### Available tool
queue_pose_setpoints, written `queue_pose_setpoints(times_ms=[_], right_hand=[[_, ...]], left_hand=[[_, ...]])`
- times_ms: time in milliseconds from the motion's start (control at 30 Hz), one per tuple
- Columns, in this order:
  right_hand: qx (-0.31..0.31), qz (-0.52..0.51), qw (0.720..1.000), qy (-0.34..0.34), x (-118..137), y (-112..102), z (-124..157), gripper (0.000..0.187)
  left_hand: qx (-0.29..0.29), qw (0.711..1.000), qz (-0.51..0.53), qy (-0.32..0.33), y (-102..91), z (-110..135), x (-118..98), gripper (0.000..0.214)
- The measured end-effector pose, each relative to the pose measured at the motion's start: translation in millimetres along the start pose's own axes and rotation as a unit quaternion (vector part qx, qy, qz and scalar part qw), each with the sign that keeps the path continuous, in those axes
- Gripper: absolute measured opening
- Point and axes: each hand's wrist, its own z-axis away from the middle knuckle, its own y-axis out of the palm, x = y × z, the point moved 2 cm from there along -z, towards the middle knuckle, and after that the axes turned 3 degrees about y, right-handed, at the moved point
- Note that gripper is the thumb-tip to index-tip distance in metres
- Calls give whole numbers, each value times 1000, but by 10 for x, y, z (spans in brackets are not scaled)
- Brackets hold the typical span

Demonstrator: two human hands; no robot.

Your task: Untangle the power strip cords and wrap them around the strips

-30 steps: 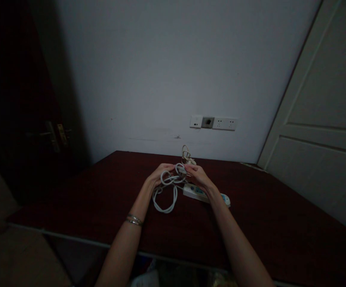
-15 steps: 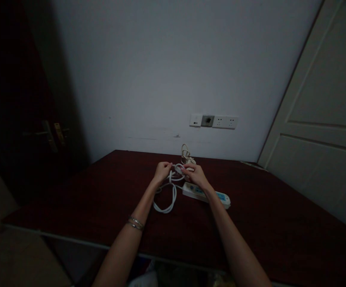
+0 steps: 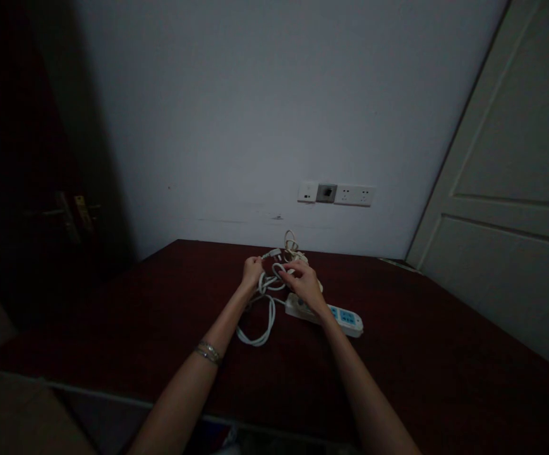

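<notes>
My left hand (image 3: 253, 273) is closed on a white power cord just behind its plug (image 3: 275, 254), whose prongs point to the right. My right hand (image 3: 304, 280) pinches a small loop of the same power cord (image 3: 268, 325) between thumb and fingers. Between the hands the cord runs in tangled turns, and a larger loop lies on the table below them. The white power strip (image 3: 349, 318) with blue socket faces rests under my right hand and forearm, which hide part of it.
A second, cream-coloured cord (image 3: 291, 241) lies bundled behind my right hand. The dark red table (image 3: 198, 297) reaches the wall, where socket plates (image 3: 354, 195) are mounted. A pale panelled door (image 3: 501, 183) stands at the right, a dark door with a handle (image 3: 68, 215) at the left.
The plug now shows clear above my left hand, which has moved slightly left and down. My right hand has shifted a little left with the cord loop. The view has turned slightly.
</notes>
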Motion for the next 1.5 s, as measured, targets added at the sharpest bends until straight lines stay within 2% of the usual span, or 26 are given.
queue_pose_setpoints(times_ms=[100, 167, 300, 367, 467, 500, 567, 700, 767, 800, 900, 933, 967, 1000, 1067, 1100, 1167, 1233, 1267, 1367, 1500], right_hand=[[57, -48, 987, 141, -122, -11, -22, 17], [77, -65, 976, 193, -195, -59, -86, 16], [68, -90, 976, 185, -182, -213, -350, 30], [84, -136, 971, 180, -89, -251, -482, 28], [174, -255, 931, 194, 98, -187, -601, 20], [187, -290, 918, 196, 153, -148, -627, 20], [158, -327, 913, 186, 230, -74, -684, 24], [32, -293, 942, 158, 293, 2, -804, 29], [-20, -297, 940, 164, 329, -26, -841, 27], [-39, -316, 933, 170, 352, -56, -850, 25], [-79, -376, 907, 174, 424, -189, -862, 19], [-94, -385, 902, 169, 439, -235, -866, 19], [-109, -388, 901, 162, 449, -276, -871, 18], [-122, -386, 901, 155, 451, -306, -879, 18], [-137, -380, 904, 143, 441, -330, -897, 20], [-138, -376, 906, 135, 433, -326, -906, 21], [-134, -366, 914, 116, 417, -310, -921, 25], [-131, -350, 923, 92, 400, -317, -934, 28], [-133, -339, 928, 81, 390, -341, -940, 29], [-159, -294, 941, 58, 335, -506, -969, 33], [-210, -236, 947, 63, 206, -853, -1008, 36]], left_hand=[[38, 997, 63, -35, 31, -66, -136, 18], [76, 991, 97, -54, 56, -95, -257, 11], [142, 978, 136, -75, 141, -122, -481, 6], [174, 970, 154, -70, 211, -130, -567, 7], [220, 957, 183, -42, 339, -137, -667, 11], [225, 956, 187, -30, 381, -136, -692, 12], [226, 957, 179, -11, 463, -127, -729, 16], [230, 968, 89, 38, 585, -88, -780, 21], [202, 975, 31, 85, 576, -84, -799, 21], [169, 978, -1, 120, 544, -86, -804, 18], [31, 967, -109, 228, 378, -79, -749, 8], [3, 960, -139, 242, 326, -66, -695, 6], [1, 960, -157, 231, 290, -51, -622, 7], [20, 967, -161, 197, 271, -33, -534, 11], [87, 980, -153, 90, 287, 19, -351, 26], [135, 979, -147, 39, 321, 55, -276, 34], [255, 954, -154, -23, 420, 135, -186, 44], [349, 919, -185, -21, 502, 199, -177, 47], [375, 905, -203, -7, 523, 217, -194, 46], [404, 876, -262, 32, 504, 224, -272, 38], [466, 828, -309, 38, 402, 200, -383, 29]])
